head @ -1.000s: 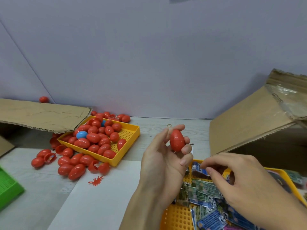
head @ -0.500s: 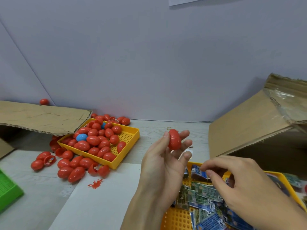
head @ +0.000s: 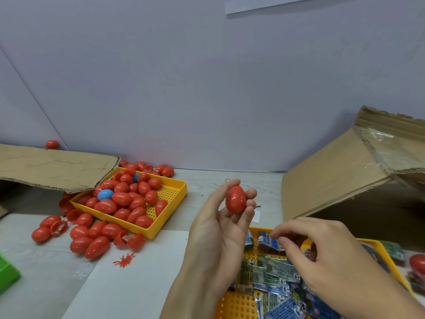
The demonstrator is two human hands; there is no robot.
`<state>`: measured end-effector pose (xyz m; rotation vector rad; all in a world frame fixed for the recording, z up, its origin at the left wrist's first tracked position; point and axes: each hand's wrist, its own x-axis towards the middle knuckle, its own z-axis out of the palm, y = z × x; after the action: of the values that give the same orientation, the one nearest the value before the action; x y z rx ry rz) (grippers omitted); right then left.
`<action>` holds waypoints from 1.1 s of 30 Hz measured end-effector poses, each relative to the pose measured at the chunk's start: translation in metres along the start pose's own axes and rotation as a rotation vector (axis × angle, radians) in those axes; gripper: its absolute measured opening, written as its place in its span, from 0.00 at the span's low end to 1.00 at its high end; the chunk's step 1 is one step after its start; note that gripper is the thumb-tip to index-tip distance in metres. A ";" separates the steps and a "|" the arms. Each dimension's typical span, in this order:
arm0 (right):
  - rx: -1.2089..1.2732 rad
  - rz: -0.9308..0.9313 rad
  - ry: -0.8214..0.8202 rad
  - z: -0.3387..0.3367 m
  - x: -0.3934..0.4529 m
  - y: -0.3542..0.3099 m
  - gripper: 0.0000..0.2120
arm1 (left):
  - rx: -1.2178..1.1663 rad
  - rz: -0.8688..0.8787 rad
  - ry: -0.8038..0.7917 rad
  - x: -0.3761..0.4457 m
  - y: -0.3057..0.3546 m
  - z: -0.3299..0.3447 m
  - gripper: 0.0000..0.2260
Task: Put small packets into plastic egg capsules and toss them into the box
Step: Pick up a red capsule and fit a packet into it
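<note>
My left hand (head: 216,233) holds a closed red egg capsule (head: 235,199) upright at its fingertips, above the table's middle. My right hand (head: 326,256) hovers over a yellow tray (head: 236,305) full of small printed packets (head: 273,270). Its fingers are loosely curled, with thumb and index tips at a dark packet (head: 264,241); nothing is lifted. The open cardboard box (head: 333,180) lies on its side at the right, its dark mouth facing me.
A second yellow tray (head: 171,194) at the left holds several red eggs and a blue one (head: 105,194); more eggs and halves lie around it. A cardboard flap (head: 53,166), green tray (head: 7,272), white sheet (head: 128,286) and red splat toy (head: 124,260) are nearby.
My left hand turned the red egg in its fingers and now holds it more upright, resting on the fingertips. My right hand stayed over the packets.
</note>
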<state>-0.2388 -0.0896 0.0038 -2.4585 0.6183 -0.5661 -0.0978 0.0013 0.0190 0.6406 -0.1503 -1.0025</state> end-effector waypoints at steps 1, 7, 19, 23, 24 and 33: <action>-0.003 0.002 -0.005 0.000 0.000 0.000 0.07 | -0.007 0.005 -0.006 -0.001 0.001 0.001 0.14; -0.032 0.050 -0.049 -0.003 0.000 0.001 0.08 | -0.184 -0.102 -0.106 -0.005 0.006 0.002 0.12; -0.209 0.315 -0.330 -0.003 -0.002 0.006 0.09 | 0.041 0.068 -0.060 0.003 0.000 -0.005 0.16; -0.165 0.345 -0.346 -0.005 -0.002 0.003 0.12 | 0.557 0.272 0.072 0.008 -0.010 -0.012 0.17; -0.151 0.345 -0.350 -0.005 -0.002 0.001 0.12 | 0.646 0.291 0.079 0.008 -0.011 -0.014 0.15; -0.127 0.366 -0.380 0.000 0.001 0.000 0.10 | 0.825 0.320 0.024 0.009 -0.015 -0.012 0.11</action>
<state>-0.2379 -0.0905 0.0037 -2.3913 0.9329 0.0844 -0.0990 -0.0058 -0.0006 1.3286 -0.6445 -0.5948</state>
